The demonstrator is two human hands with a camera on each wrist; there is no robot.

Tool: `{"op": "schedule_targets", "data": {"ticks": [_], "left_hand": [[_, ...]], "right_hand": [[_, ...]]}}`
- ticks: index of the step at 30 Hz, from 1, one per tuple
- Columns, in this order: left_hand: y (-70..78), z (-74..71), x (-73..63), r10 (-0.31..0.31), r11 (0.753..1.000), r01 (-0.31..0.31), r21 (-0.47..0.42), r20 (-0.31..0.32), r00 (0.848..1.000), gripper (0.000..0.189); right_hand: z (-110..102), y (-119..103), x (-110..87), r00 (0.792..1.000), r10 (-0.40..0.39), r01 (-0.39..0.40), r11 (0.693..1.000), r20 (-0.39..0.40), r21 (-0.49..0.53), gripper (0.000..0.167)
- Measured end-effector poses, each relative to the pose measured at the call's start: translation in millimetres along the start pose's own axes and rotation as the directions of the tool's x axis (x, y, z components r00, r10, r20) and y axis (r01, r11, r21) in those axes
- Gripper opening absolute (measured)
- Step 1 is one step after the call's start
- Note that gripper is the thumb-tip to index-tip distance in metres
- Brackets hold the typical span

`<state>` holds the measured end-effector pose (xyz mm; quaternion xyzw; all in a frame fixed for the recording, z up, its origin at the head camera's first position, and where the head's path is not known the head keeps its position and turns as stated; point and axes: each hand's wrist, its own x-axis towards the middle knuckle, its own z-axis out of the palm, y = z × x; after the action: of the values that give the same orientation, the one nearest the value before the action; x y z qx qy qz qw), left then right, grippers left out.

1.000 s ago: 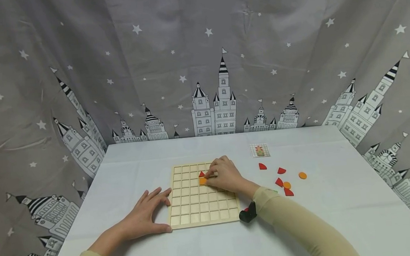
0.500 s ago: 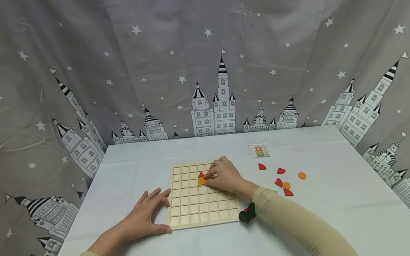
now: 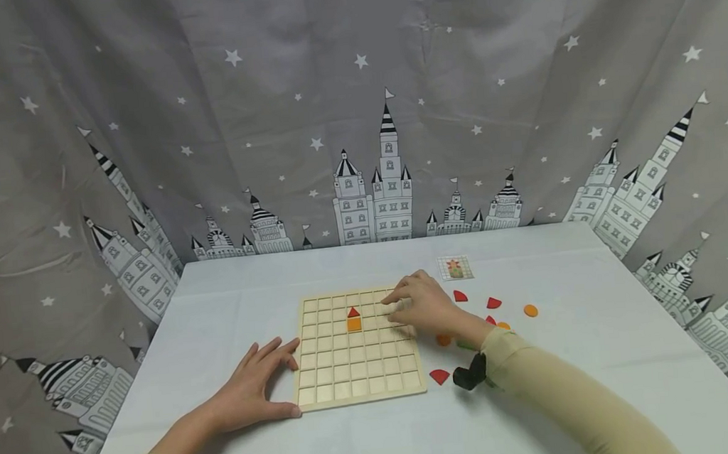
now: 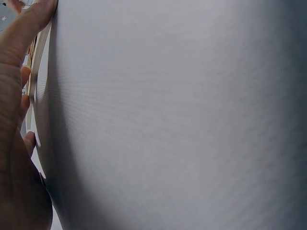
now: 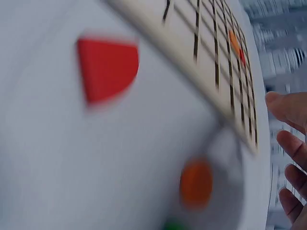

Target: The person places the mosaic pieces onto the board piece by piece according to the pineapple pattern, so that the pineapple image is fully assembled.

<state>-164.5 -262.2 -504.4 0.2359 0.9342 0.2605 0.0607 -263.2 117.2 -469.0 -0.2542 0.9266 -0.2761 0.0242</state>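
Observation:
A pale wooden grid board (image 3: pixel 342 391) lies mid-table in the head view. On it sit an orange square (image 3: pixel 354 324) and, directly behind that, a red triangle (image 3: pixel 354 312). My left hand (image 3: pixel 245 393) rests at the board's left side, thumb by the near corner and fingertips along the edge. Over the right part of the board is my right hand (image 3: pixel 430 306), its fingers apart and nothing between them. Under the right wrist, a red quarter-circle piece (image 5: pixel 108 69) and an orange disc (image 5: pixel 196 183) show in the right wrist view.
A small picture card (image 3: pixel 455 267) lies behind the right hand. To its right are red quarter-circles (image 3: pixel 494 303) and an orange disc (image 3: pixel 530 310). A green piece (image 3: pixel 466 345) is partly hidden by the right forearm. A grey castle-print curtain (image 3: pixel 304 118) hangs behind the table.
My right hand has let go of the orange square and moved right, its fingers spreading. The square stays below the red triangle. The left hand keeps its place on the board.

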Motion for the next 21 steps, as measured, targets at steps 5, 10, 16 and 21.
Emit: {"op": "schedule_targets", "data": {"ticks": [5,10,16,21], "left_hand": [[-0.7,0.9,-0.2,0.01,1.0,-0.01,-0.001,-0.011,1.0,0.065],[-0.1,0.6,0.1,0.012,1.0,-0.012,0.0,-0.01,1.0,0.066],[-0.6,1.6,0.0,0.014,1.0,-0.014,0.003,-0.009,1.0,0.066],[-2.3,1.6,-0.9,0.024,1.0,-0.024,0.008,-0.019,1.0,0.066]], "right_hand": [[-22,39,-24.3,0.995,0.092,-0.092,0.996,-0.043,-0.003,0.03],[-39,77,-44.7,0.984,0.168,-0.171,0.983,-0.058,-0.063,0.032],[-61,107,-64.0,0.973,0.226,-0.23,0.965,-0.045,-0.128,0.033],[-75,122,-79.7,0.964,0.257,-0.264,0.954,-0.066,-0.142,0.033]]}}
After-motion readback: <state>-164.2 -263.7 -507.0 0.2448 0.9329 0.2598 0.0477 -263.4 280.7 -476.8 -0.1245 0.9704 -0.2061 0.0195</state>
